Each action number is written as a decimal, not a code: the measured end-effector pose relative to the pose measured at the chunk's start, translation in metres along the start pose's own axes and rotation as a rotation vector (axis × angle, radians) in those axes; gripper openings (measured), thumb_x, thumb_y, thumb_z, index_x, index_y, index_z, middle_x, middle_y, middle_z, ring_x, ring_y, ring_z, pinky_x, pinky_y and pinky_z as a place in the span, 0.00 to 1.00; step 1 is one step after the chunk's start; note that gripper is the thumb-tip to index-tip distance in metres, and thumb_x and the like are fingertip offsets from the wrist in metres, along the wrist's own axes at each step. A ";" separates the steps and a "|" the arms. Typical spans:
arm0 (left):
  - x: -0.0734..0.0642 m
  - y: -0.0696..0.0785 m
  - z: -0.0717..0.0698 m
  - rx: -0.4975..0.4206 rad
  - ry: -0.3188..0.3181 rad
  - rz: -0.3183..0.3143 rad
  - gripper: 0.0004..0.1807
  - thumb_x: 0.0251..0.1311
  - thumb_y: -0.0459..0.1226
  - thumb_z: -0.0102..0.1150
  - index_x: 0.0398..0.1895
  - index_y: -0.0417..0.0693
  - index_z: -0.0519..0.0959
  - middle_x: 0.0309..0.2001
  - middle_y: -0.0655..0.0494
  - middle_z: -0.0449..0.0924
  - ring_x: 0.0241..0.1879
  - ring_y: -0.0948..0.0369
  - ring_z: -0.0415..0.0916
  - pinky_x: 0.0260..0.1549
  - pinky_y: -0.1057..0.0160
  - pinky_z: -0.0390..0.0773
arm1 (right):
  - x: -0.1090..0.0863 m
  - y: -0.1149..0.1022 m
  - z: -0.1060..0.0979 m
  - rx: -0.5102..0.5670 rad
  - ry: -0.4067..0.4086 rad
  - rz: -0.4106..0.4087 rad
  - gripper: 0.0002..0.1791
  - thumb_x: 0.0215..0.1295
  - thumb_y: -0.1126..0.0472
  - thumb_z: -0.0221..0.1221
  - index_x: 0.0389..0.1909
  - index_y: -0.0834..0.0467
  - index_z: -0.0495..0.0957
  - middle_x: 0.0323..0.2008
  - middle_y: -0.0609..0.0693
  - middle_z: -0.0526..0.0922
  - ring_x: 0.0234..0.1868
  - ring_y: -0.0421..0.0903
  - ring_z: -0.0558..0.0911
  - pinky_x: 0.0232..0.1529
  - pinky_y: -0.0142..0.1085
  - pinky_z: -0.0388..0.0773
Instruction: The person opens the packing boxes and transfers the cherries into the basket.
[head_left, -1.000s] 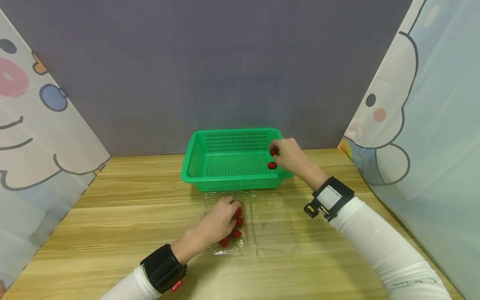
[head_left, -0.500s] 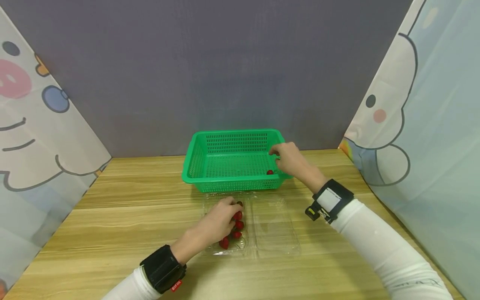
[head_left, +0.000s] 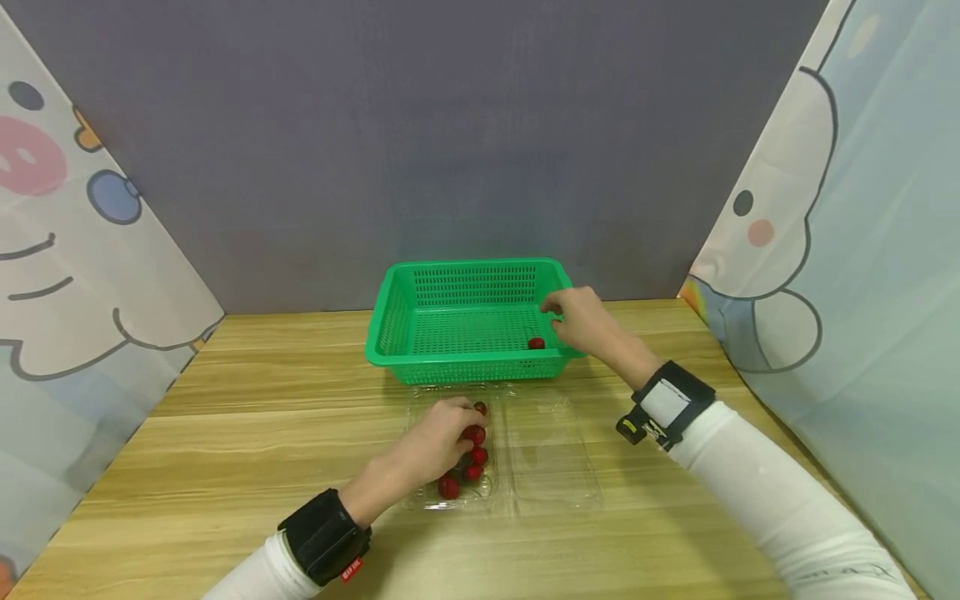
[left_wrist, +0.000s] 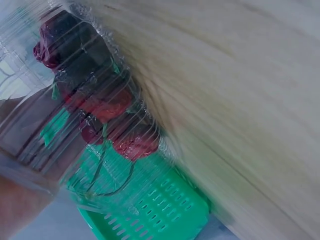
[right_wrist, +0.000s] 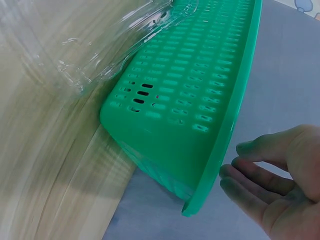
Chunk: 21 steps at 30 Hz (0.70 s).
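My left hand [head_left: 438, 442] reaches into the left half of a clear plastic clamshell box [head_left: 453, 505], its fingertips down among several red cherries [head_left: 448, 487]. The left wrist view looks through the box wall at cherries [left_wrist: 135, 142] with thin stems; whether the fingers pinch one I cannot tell. My right hand [head_left: 588, 321] hovers over the right rim of a green perforated basket [head_left: 465, 371]. In the right wrist view its thumb and fingers [right_wrist: 275, 145] are parted, with nothing between them. A single cherry [head_left: 536, 343] lies at the basket's front right corner.
The box's clear lid [head_left: 551, 454] lies opened flat to the right, in front of the basket. All of it stands on a wooden table [head_left: 285, 400]. A grey wall [head_left: 465, 150] rises behind, and printed cloths [head_left: 862, 250] border both sides.
The right hand has let go of a cherry, which dropped into the basket and shifted slightly left. Cherries beside the left hand's fingertips have moved slightly toward the front of the box.
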<state>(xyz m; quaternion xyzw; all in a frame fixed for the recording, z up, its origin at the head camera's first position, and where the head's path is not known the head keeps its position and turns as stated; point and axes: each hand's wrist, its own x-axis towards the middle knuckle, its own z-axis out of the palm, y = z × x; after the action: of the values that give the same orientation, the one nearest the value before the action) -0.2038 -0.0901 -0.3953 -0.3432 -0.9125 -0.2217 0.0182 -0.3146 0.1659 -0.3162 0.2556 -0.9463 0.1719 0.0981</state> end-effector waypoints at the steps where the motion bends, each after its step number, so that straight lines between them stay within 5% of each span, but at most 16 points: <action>1: 0.000 0.000 0.000 -0.002 0.007 0.007 0.15 0.54 0.23 0.68 0.46 0.38 0.84 0.42 0.53 0.78 0.45 0.56 0.79 0.40 0.72 0.76 | 0.000 0.000 0.000 -0.001 0.004 -0.007 0.14 0.61 0.74 0.60 0.47 0.66 0.83 0.43 0.59 0.82 0.46 0.56 0.81 0.44 0.43 0.77; 21: 0.001 -0.003 -0.015 0.011 0.113 0.112 0.13 0.54 0.23 0.68 0.42 0.43 0.85 0.40 0.56 0.78 0.40 0.58 0.79 0.36 0.73 0.75 | -0.007 0.001 -0.001 0.028 -0.017 -0.032 0.11 0.62 0.71 0.62 0.46 0.64 0.84 0.44 0.57 0.83 0.47 0.53 0.83 0.47 0.42 0.78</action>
<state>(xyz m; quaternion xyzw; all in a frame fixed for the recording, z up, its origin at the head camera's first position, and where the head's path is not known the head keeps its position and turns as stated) -0.2082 -0.0982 -0.3832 -0.3808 -0.8905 -0.2344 0.0839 -0.3089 0.1698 -0.3175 0.2737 -0.9404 0.1813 0.0891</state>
